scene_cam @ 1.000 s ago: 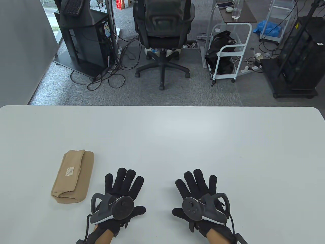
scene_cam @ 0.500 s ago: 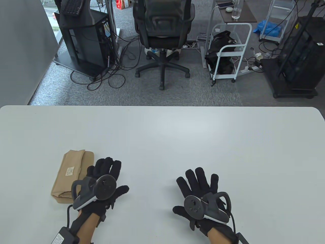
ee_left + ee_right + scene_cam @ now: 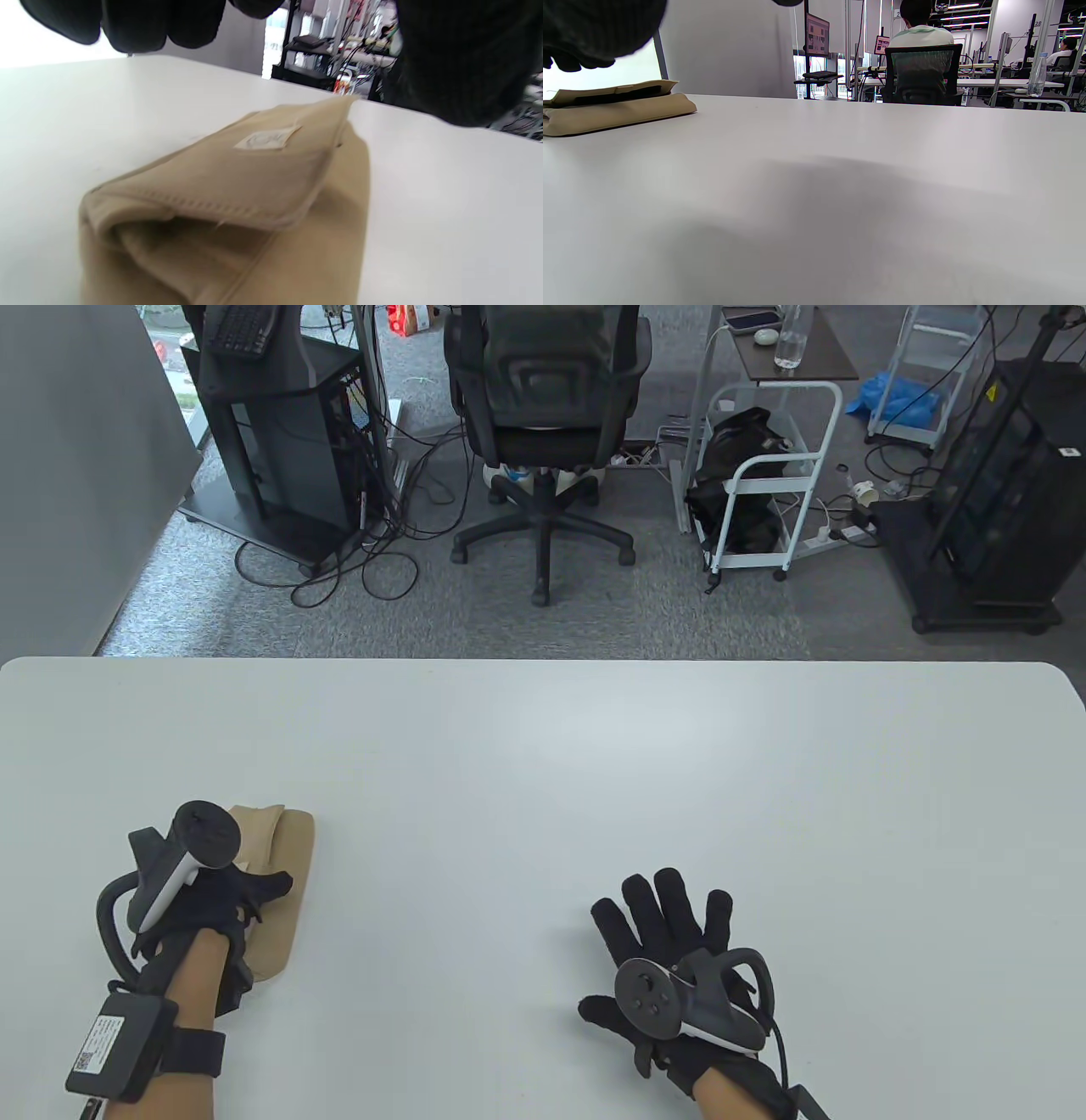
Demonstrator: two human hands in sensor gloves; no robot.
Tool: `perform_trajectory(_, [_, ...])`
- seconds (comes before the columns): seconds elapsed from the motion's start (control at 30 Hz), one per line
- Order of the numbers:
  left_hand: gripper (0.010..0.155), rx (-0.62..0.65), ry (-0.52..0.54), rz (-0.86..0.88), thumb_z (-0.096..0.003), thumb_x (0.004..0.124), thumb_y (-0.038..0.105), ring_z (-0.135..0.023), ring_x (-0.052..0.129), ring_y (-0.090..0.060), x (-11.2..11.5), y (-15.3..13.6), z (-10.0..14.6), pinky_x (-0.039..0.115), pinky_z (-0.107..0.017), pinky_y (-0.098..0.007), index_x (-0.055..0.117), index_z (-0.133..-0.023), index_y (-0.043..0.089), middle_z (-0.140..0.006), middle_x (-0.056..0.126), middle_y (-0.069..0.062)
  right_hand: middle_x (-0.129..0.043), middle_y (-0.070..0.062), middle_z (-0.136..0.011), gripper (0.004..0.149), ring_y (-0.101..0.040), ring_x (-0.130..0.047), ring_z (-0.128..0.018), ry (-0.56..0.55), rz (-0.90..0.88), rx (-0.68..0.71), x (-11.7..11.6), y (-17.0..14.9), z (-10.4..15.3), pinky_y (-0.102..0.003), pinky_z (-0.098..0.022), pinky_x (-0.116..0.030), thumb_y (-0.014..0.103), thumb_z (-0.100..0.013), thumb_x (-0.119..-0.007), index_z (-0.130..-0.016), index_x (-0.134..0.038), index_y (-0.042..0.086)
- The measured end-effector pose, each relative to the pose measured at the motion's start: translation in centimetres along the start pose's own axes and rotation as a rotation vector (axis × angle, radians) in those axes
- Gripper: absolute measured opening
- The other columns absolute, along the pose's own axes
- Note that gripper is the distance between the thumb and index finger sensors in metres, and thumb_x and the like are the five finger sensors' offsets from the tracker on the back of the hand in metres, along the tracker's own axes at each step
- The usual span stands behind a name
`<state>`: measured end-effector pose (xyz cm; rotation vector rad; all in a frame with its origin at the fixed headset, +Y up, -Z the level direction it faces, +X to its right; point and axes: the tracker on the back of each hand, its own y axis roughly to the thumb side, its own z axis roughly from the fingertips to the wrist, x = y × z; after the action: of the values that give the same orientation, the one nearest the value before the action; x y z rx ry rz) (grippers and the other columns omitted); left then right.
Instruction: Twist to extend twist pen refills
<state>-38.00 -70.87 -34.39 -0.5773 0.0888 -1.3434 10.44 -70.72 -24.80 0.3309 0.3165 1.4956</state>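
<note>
Table view: the left hand (image 3: 212, 891) covers much of the tan pouch (image 3: 288, 857); whether its fingers touch the fabric cannot be told. Left wrist view: the pouch (image 3: 254, 203) is blurred, cut off at the bottom edge, its label (image 3: 266, 138) unreadable and its contents hidden. Right wrist view: the pouch (image 3: 615, 108) is cut by the left edge.

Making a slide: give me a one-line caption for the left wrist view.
Left hand hovers over tan fabric pouch lying on the white table.

Tan pouch (image 3: 284, 882), white table (image 3: 594, 780), black gloves (image 3: 670, 916)
</note>
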Motion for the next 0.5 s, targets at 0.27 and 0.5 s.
perform_trajectory(0.27, [0.138,-0.088,-0.195,-0.011,-0.0189,0.083,0.078,-0.096,0.046,-0.074,3.6,-1.0,-3.1,0.05,-0.06,-0.081,0.014,-0.106,-0.004,-0.105,0.031,-0.044,-0.024,-0.022,-0.118,0.099,-0.051,-0.013,-0.1,0.02,-0.004,-0.013,-0.1,-0.2,0.0,-0.084,-0.061,-0.021,0.073,-0.04,-0.07,-0.113,-0.031,0.02])
perform_trajectory(0.5, [0.131,-0.089,-0.246,-0.017,-0.0311,0.093,0.07,-0.096,0.049,-0.073,5.4,-0.1,-3.6,0.053,-0.06,-0.081,0.015,-0.105,-0.006,-0.103,0.032,-0.046,-0.024,-0.022,-0.118,0.099,-0.051,-0.013,-0.1,0.043,-0.015,-0.015,-0.3,-0.3,-0.2,-0.084,-0.061,-0.021,0.073,-0.04,-0.07,-0.113,-0.03,0.019])
